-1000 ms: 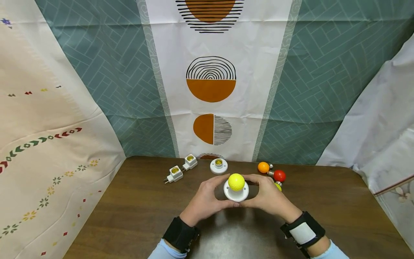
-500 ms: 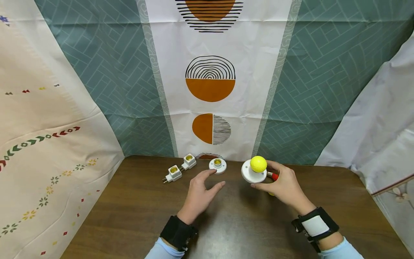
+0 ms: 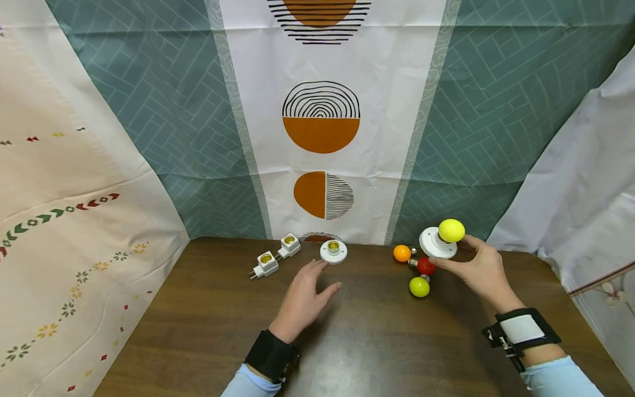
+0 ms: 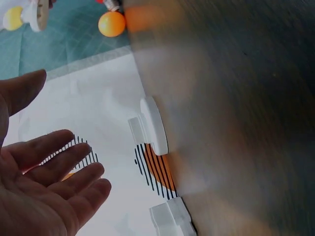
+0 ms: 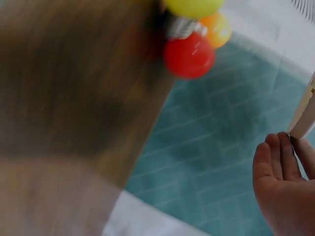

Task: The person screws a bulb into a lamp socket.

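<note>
My right hand (image 3: pixel 478 270) pinches the rim of a round white lamp holder (image 3: pixel 430 242) and carries it above the table's far right. A yellow bulb (image 3: pixel 451 230) stands in that holder, tilted a little to the right. In the right wrist view only an edge of the holder (image 5: pixel 304 113) shows at the fingertips. My left hand (image 3: pixel 303 303) holds nothing, its fingers relaxed and thumb apart. Just beyond its fingertips sits a second round white lamp holder (image 3: pixel 333 252) with a bare socket, seen edge-on in the left wrist view.
Below the carried holder lie an orange bulb (image 3: pixel 402 253), a red bulb (image 3: pixel 425 266) and a yellow-green bulb (image 3: pixel 419 287), close together. Two white plug-in lamp sockets (image 3: pixel 268 264) lie at the back left. A patterned cloth (image 3: pixel 327 138) hangs behind the wooden table (image 3: pixel 377 342).
Both hands were around the holder with the yellow bulb. The left hand let go, and the right hand carried it right and away, past the loose bulbs.
</note>
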Available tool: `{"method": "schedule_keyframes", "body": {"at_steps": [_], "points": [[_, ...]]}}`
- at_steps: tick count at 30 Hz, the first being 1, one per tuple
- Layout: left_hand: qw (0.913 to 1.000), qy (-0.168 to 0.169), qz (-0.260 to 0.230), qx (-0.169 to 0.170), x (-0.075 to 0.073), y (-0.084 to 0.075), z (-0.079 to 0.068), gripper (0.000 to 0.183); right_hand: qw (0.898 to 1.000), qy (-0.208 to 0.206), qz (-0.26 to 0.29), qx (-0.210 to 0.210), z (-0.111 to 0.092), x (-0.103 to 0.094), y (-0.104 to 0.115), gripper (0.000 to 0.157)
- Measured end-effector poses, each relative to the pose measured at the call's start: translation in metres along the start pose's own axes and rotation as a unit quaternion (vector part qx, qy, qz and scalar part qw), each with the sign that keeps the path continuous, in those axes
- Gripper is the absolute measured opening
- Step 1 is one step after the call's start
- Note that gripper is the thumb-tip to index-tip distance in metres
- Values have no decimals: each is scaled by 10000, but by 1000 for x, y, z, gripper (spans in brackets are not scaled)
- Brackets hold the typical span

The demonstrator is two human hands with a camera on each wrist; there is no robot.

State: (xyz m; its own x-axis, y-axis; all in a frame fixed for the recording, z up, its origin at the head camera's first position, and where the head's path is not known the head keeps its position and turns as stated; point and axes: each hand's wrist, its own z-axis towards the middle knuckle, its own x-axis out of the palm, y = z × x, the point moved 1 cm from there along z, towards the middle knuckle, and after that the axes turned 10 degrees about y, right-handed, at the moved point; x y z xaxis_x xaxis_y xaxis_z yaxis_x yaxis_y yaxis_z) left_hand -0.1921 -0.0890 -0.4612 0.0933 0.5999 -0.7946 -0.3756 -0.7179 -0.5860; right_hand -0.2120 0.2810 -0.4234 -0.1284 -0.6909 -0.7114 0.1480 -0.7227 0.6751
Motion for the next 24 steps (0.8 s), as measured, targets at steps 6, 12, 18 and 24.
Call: {"method": "schedule_keyframes", "body": {"at_steps": [6, 12, 18, 24], "points": [[9999, 112, 108, -68, 0, 3, -1, 64, 9989, -94, -269, 369, 0, -10, -29, 71], [9997, 147, 94, -159, -2, 6, -2, 64, 9965, -50, -493, 675, -4, -21, -55, 73], [9996, 162, 27, -224, -5, 7, -1, 62, 9928, -34, -815, 875, -6, -27, -78, 77], [9992, 258, 39, -305, -5, 6, -1, 63, 9891, -32, -1017, 1064, -9, -29, -92, 78]]}}
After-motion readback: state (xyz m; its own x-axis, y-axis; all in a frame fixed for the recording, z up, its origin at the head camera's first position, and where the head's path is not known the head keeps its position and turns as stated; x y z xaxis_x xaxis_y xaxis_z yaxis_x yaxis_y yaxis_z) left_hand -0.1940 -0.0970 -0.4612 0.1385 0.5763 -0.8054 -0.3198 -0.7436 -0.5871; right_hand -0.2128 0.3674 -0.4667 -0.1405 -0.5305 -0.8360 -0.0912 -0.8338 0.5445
